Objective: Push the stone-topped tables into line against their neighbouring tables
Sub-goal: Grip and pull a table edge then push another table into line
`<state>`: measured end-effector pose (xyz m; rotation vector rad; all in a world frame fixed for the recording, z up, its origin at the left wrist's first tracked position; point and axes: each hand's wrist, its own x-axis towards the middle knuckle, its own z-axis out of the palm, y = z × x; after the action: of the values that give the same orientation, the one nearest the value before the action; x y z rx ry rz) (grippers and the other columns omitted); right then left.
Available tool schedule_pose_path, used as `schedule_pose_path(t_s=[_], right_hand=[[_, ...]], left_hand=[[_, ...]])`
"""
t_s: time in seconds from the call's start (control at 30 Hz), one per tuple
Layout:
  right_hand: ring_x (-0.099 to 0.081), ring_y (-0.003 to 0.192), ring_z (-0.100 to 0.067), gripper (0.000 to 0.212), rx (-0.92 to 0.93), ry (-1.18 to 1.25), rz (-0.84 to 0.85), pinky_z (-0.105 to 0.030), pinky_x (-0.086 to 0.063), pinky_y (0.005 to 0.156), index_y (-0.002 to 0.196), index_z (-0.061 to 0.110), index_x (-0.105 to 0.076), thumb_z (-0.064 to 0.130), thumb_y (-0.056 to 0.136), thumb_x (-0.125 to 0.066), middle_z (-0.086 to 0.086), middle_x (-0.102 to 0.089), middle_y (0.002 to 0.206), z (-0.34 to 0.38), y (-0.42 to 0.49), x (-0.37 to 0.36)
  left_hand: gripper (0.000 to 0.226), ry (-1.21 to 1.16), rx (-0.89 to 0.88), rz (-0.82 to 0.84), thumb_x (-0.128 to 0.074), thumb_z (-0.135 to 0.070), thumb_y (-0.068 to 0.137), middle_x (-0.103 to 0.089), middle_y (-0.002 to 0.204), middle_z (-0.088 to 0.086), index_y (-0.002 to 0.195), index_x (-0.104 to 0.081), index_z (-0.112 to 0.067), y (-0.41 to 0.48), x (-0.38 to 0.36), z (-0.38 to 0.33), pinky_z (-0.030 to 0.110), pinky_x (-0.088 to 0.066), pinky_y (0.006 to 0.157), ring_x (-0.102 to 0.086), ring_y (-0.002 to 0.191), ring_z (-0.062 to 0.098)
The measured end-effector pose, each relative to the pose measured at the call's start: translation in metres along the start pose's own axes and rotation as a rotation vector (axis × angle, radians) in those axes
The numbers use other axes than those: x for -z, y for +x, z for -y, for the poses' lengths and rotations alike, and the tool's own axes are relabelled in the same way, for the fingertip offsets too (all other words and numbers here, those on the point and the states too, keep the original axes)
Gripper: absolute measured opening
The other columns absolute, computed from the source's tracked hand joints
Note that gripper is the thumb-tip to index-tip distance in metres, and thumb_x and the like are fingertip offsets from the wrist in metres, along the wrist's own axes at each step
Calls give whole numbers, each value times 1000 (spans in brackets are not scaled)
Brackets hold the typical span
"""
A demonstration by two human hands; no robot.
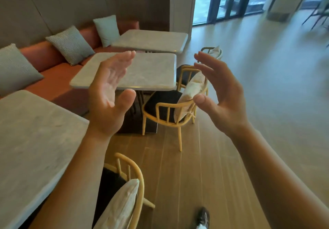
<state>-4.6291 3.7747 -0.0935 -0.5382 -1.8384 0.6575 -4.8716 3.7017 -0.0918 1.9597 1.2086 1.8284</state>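
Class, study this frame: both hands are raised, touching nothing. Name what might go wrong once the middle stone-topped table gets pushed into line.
1. The middle table sits close to the far table; stone edges may knock and chip, or pinch the left hand or right hand.
2. The chair stands close beside it; its leaning cushion could be knocked off.
3. Pushed high, the top may tip on its pedestal base.

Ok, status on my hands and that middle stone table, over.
Left hand and right hand open, raised, holding nothing. Middle table untouched, gap to near table. Wooden chair at its aisle edge.
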Motion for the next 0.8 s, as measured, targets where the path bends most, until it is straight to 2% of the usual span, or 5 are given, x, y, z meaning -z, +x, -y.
schedule_pose_path(t_s=[0.17, 0.27, 0.57, 0.7, 0.8], right_hand=[[-58, 143, -17, 98, -6, 23, -1, -40, -49, 118, 153, 8, -47, 78, 87, -63, -5, -54, 158, -73, 52, 21], [-57, 143, -11, 98, -2, 23, 25, -33, -48, 118, 154, 9, -47, 78, 86, -64, -1, -54, 158, -117, 89, 24], [-55, 144, -13, 93, -29, 99, 161, -44, -50, 118, 155, 13, -47, 75, 88, -64, 2, -55, 156, -232, 178, -15], [-53, 145, -15, 86, -60, 102, 248, -47, -48, 119, 154, 23, -44, 76, 88, -63, 1, -54, 157, -288, 204, -63], [-50, 147, -12, 88, -121, 86, 318, -42, -45, 121, 155, 26, -44, 78, 87, -63, 5, -53, 158, -340, 219, -110]], left_hand=[[83, 24, 16, 27, -54, -79, 92, -56, 153, 13, 144, -48, -14, 53, -39, 58, 57, -42, 122, -52, 148, 29], [85, 40, 47, 8, -55, -82, 89, -56, 155, 11, 144, -49, -17, 85, -56, 90, 55, -42, 123, -52, 148, 26], [86, 155, 145, -67, -58, -77, 92, -56, 155, 12, 147, -49, -11, 137, -55, 189, 49, -41, 124, -52, 149, 27], [76, 158, 188, -102, -60, -73, 93, -57, 155, 8, 147, -51, -21, 145, -38, 261, 48, -40, 124, -52, 149, 27], [76, 173, 217, -130, -61, -74, 93, -58, 155, 5, 148, -51, -23, 151, -23, 335, 47, -39, 125, -51, 149, 26]])
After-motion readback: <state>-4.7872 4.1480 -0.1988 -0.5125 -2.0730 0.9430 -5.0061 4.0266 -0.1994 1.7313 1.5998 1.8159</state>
